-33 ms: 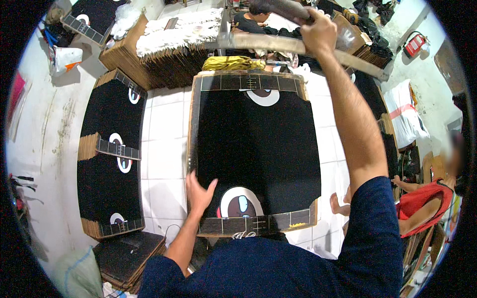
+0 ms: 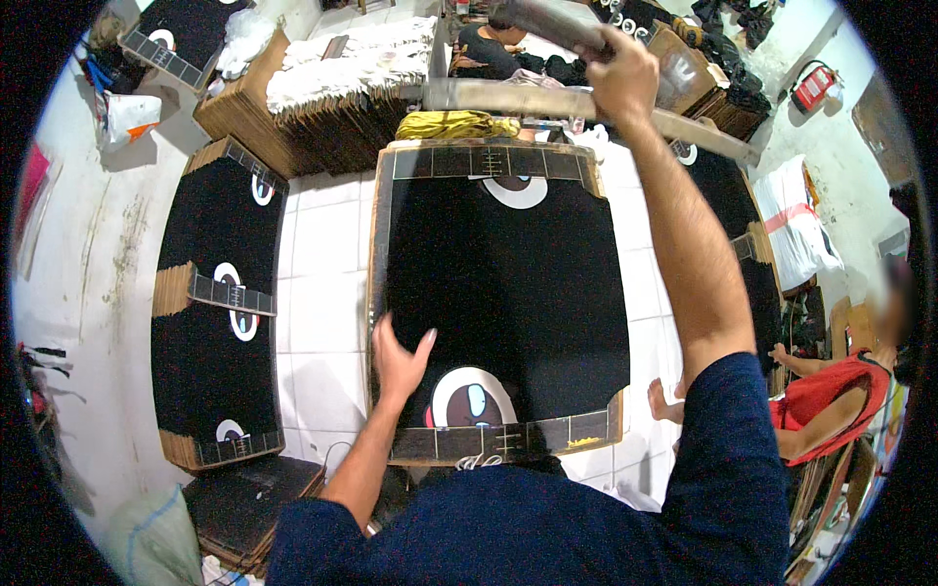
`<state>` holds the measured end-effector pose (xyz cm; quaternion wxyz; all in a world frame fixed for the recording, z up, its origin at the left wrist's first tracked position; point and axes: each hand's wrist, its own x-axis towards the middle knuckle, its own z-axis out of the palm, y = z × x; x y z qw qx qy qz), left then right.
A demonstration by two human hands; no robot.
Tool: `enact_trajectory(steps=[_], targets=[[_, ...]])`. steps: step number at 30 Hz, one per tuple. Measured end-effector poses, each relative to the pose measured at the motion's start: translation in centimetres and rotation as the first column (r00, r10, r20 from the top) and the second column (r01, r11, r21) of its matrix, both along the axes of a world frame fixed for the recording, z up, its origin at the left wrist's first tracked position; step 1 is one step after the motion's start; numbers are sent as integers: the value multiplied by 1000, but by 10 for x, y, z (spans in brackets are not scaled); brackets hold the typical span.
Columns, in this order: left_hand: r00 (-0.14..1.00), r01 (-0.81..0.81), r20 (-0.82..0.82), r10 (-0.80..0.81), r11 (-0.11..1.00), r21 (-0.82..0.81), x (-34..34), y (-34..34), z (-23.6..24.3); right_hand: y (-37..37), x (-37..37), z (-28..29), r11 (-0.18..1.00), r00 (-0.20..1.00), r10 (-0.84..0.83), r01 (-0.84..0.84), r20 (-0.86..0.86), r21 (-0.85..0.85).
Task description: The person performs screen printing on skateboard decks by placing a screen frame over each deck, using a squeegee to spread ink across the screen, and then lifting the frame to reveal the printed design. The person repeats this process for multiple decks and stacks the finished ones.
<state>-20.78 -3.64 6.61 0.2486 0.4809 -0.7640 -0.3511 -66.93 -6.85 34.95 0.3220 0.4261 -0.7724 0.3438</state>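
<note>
Raised at the top, my right hand (image 2: 625, 83) is closed on a dark bar (image 2: 542, 24). A long pale bar (image 2: 489, 96), blurred, runs just beneath it; whether they are joined I cannot tell. Below lies a board (image 2: 503, 288) covered in black fabric, with white cartoon-eye prints (image 2: 469, 386) at both ends and gridded strips (image 2: 542, 436) along the near and far edges. Near the board's left edge, my left hand (image 2: 399, 356) is open, thumb apart from the fingers, holding nothing.
Black printed panels on cardboard stacks (image 2: 210, 366) line the left. Behind are white-topped stacks (image 2: 347, 68), a yellow bundle (image 2: 449, 124) and a seated person (image 2: 479, 49). A person in red (image 2: 831, 410), white sacks (image 2: 791, 215) and a fire extinguisher (image 2: 811, 88) are right.
My left hand has moved upward along the board's left side. My right hand and the long pale bar have shifted slightly downward.
</note>
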Motion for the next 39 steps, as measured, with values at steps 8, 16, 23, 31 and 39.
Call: enact_trajectory(steps=[8, 16, 23, 31, 39], targets=[[289, 355, -584, 758, 482, 801, -189, -42, 123, 83, 75, -148, 992, 990, 125, -125, -60, 5], [682, -92, -133, 719, 264, 960, -143, -17, -31, 67, 47, -266, 939, 974, 190, -217, 125, 266], [962, 203, 247, -117, 911, -358, -124, -34, -77, -43, -52, -286, 853, 992, 127, -117, 16, 508], [952, 224, 276, -132, 916, -334, -126, -34, -78, -106, -90, -302, 742, 995, 57, -96, 80, 663], [945, 248, 293, -143, 899, -361, -126, -35, -77, -33, -32, -300, 720, 993, 86, -121, 84, 683]])
